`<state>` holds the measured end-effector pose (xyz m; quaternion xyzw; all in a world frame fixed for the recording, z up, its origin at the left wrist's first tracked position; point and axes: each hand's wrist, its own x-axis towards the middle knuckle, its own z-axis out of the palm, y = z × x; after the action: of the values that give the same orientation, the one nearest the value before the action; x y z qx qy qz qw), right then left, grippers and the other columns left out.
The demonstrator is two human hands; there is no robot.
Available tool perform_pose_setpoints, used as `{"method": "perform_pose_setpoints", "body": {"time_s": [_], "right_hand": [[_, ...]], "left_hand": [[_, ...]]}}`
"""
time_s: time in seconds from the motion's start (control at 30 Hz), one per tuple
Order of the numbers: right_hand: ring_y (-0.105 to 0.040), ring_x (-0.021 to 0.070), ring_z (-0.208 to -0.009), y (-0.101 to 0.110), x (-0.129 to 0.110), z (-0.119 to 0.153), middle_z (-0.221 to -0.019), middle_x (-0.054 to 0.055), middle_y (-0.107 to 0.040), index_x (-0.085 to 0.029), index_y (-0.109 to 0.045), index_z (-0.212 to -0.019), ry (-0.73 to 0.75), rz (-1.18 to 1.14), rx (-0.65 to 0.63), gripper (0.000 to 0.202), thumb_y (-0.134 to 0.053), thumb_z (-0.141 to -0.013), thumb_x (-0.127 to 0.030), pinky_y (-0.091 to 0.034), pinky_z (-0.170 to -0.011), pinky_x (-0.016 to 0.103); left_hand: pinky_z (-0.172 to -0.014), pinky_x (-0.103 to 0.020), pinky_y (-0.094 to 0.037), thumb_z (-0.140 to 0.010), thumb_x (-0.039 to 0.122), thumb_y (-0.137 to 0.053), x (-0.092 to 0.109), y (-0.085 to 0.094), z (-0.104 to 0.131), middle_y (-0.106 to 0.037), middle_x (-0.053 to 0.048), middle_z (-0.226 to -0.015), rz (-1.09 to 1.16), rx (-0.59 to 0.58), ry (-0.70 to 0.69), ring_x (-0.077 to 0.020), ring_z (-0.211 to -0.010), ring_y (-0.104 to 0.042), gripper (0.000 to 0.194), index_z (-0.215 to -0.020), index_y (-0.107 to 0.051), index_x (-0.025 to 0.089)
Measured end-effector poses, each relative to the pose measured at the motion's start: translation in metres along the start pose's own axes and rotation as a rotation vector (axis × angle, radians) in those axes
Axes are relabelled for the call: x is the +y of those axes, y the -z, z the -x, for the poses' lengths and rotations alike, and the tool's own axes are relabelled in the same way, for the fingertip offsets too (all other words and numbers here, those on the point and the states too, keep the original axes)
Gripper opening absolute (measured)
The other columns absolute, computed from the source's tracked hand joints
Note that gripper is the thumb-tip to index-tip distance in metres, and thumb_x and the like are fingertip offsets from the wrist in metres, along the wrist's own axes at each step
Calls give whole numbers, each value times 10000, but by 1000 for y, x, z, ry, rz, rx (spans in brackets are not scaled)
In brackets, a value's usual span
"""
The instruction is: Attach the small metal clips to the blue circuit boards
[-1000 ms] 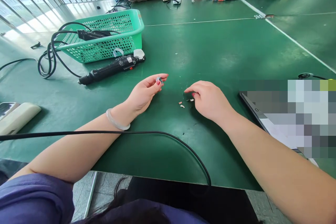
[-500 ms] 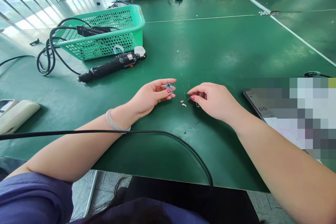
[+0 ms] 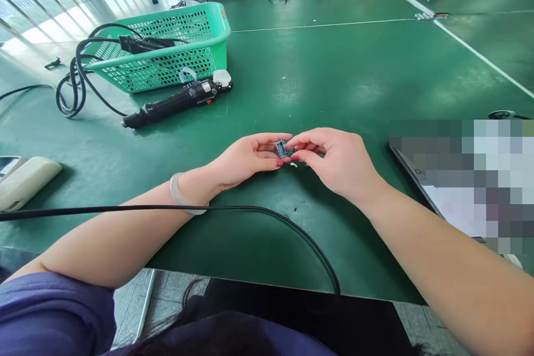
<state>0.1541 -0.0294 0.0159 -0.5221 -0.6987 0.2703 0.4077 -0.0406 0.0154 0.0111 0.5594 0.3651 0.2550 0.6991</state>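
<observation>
Small grey part (image 3: 281, 148) held in fingers of left hand (image 3: 237, 164), above green counter (image 3: 258, 83). Right hand (image 3: 340, 164) set at part's right side, thumb and forefinger drawn close; whether tiny piece is pinched cannot be told. Work judged unfinished: pale loose piece (image 3: 293, 164) not yet picked up, black power tool (image 3: 179, 101) unused beside basket (image 3: 217, 47).

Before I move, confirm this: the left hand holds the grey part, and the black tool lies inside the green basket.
No: the black tool lies on the table beside the basket, not inside it, as the head view shows. The left hand does hold the grey part.
</observation>
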Motion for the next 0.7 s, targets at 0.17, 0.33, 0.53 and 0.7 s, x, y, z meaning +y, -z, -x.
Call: {"method": "perform_pose_setpoints", "body": {"time_s": [0.17,0.33,0.53,0.7], "right_hand": [[-706,173,-794,-5,0,3,-913,10,-752,-244,-764,-856,46,-14,59,237,-545,-874,-155,-582,-802,360],[-714,186,-836,-5,0,3,-899,20,-755,-222,-713,-885,-71,-121,94,162,-553,-888,-190,-573,-812,358],[-705,179,-734,-5,-1,-1,-805,42,-751,-194,-677,-857,-236,-262,76,123,-668,-847,-316,-559,-718,329],[-651,161,-685,-7,2,-5,-749,38,-727,-190,-733,-771,-322,-390,77,253,-811,-686,-416,-535,-663,317]], "left_hand": [[-1028,-417,-492,-723,103,-752,1,-1,1,-719,-124,-1173,-11,-15,-6,-224,-1080,-684,607,-1310,-602,136],[-1039,-429,-491,-729,115,-756,0,2,-1,-720,-125,-1183,22,-19,-9,-229,-1075,-693,572,-1286,-626,150],[-1061,-431,-475,-729,124,-764,-2,1,-1,-721,-112,-1196,81,-22,-40,-213,-1065,-698,537,-1252,-648,158],[-1015,-424,-499,-735,129,-763,-1,1,0,-757,-88,-1035,40,-12,-46,-202,-998,-708,535,-1257,-649,158]]}}
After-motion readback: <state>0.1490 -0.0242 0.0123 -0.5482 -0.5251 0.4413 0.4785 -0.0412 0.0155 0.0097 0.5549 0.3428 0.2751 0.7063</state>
